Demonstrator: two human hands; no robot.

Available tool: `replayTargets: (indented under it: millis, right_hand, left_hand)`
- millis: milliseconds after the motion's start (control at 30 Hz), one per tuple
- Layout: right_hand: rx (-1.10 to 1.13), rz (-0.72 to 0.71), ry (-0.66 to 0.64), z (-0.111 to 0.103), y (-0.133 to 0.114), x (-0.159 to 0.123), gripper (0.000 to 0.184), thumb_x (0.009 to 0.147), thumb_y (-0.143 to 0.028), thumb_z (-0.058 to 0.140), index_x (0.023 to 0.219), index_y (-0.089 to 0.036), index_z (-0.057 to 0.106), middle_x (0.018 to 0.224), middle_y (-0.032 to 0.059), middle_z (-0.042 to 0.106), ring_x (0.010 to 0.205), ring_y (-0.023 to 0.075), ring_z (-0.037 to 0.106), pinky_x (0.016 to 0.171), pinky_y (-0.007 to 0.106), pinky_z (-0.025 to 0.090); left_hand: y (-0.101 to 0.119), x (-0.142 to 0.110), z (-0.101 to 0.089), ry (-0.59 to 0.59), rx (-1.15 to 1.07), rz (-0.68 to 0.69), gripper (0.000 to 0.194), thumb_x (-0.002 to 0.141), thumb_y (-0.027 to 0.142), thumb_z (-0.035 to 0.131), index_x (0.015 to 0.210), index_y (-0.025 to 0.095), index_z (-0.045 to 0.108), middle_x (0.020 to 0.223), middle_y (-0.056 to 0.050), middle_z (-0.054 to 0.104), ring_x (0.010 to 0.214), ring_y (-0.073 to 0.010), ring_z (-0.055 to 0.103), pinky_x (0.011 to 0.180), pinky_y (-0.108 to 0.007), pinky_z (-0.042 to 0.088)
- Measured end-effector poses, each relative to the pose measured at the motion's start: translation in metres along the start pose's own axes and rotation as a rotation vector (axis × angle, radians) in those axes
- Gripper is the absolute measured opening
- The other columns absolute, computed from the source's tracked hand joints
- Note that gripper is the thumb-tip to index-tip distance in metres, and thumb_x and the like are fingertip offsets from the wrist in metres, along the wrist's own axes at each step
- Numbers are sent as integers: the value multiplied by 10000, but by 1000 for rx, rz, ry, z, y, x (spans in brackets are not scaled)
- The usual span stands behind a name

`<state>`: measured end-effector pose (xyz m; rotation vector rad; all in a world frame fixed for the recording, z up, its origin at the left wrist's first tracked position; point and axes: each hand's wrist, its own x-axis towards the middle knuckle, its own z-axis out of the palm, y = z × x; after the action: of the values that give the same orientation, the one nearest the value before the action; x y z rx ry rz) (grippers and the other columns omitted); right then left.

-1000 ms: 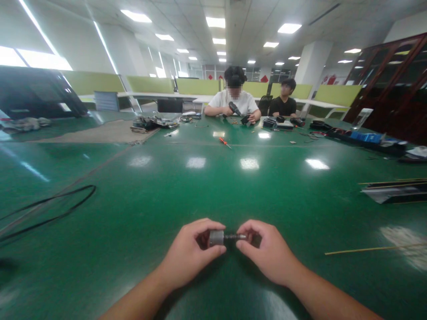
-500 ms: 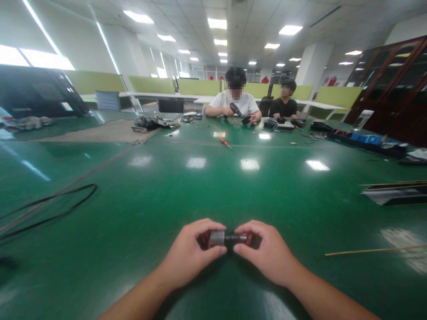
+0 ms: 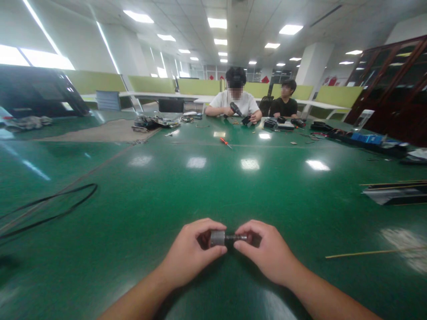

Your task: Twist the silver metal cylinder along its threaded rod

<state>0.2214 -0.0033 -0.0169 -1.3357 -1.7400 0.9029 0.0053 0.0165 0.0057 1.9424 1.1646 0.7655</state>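
A short grey metal cylinder lies level, with a thin dark ridged shaft running out of its right end. The cylinder is held between the thumb and fingers of my left hand. My right hand pinches the shaft near its bright, narrower tip, thumb on the near side and fingers on the far side. Both parts stay in line, close above the green tabletop. My fingers hide the cylinder's left end.
An orange-handled screwdriver lies farther off. A black cable loops at left; a thin yellow stick and a dark tray-like piece lie at right. Across the table, one person holds a power drill; another person sits beside.
My right thumb and fingers have shifted slightly left along the shaft, toward the cylinder. My left hand keeps its hold almost unmoved. The view has moved very slightly.
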Motion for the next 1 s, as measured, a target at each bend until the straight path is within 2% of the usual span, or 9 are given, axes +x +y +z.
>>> replayTargets:
  millis: [667, 867, 1000]
  right_hand:
    - [9, 13, 4, 0, -2, 0, 88, 769, -190, 703, 852, -200, 733, 744, -3, 684, 697, 158, 610, 670, 258, 442]
    - [36, 27, 17, 1, 0, 0, 80, 772, -182, 693, 845, -198, 721, 738, -6, 678, 697, 158, 613, 680, 260, 451]
    - [39, 35, 6, 1, 0, 0, 71, 776, -179, 686, 839, -196, 714, 721, -9, 666, 677, 155, 604, 657, 254, 447]
  left_hand:
    - [-2, 1, 0, 8, 4, 7, 251, 740, 228, 769, 988, 225, 739, 878, -12, 697, 802, -194, 625, 724, -286, 441]
    - [-4, 1, 0, 10, 20, -15, 260, 738, 263, 765, 992, 212, 740, 806, -8, 670, 641, -155, 555, 608, -256, 403]
    - [-1, 2, 0, 12, 14, -26, 253, 733, 258, 757, 980, 206, 741, 821, -17, 681, 676, -169, 572, 630, -263, 417]
